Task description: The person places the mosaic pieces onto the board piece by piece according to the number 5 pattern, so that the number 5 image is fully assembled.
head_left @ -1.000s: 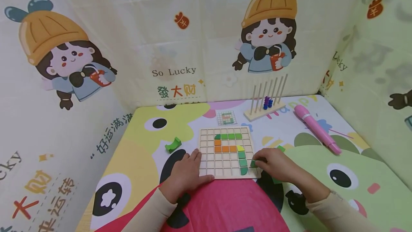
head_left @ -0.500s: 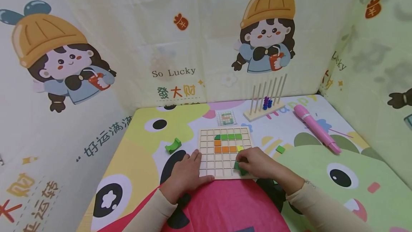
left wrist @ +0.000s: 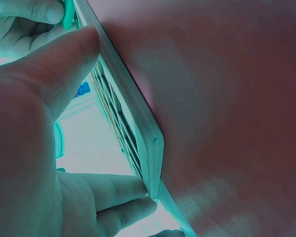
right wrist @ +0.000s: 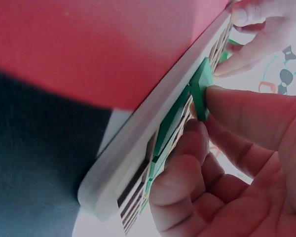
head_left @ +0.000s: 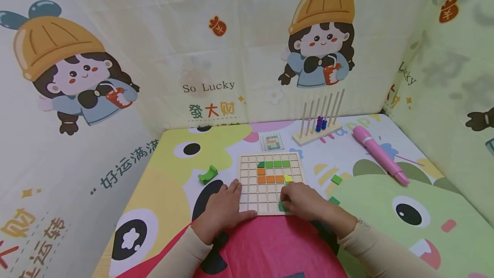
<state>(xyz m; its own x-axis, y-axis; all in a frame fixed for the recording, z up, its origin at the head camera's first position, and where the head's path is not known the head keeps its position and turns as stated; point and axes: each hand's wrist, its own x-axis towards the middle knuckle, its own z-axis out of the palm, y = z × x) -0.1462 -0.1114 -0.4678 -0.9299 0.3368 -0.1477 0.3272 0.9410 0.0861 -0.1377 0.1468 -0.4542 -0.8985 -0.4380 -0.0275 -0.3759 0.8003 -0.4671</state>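
A square wooden grid board (head_left: 248, 194) lies on the table. Along its left side and front edge rests my left hand (head_left: 224, 204), its fingers fairly straight and its thumb on the front rim. Thumb and fingers of my right hand (head_left: 305, 200) pinch a small green tile (right wrist: 202, 89), tilted over the board's front row, beside a green piece lying in the grid. Farther back on the board are a row of green tiles (head_left: 275, 164), several orange tiles (head_left: 271, 179) and a yellow piece (head_left: 288, 178). My right hand covers the green column below the yellow piece.
Beyond the board lies a pattern card (head_left: 271, 141). A wooden peg stand (head_left: 317, 134) with blue and purple pieces is behind it. A pink pen-shaped object (head_left: 380, 153) lies at right. Loose green tiles (head_left: 336, 179) sit right of the board, a green arched block (head_left: 208, 175) left.
My right hand has brought the green tile leftward from the board's right edge to the front row. Loose green tiles at right have come into sight. The left hand stays put.
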